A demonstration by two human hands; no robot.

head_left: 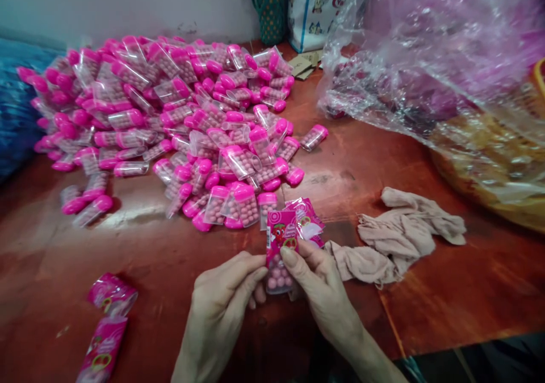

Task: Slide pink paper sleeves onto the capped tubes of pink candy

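In the head view, a flat clear-plastic container of pink balls (279, 280), its far part wrapped by a glossy pink printed sleeve (276, 223), is pinched between left hand (230, 295) and right hand (320, 283), nearer the wearer than the heap of pink-capped containers (183, 110) on the reddish-brown counter (170, 264). The sleeve is probably best slid evenly, both edges lightly guided. The container's long axis runs towards the heap, its bare end pointed away from it.
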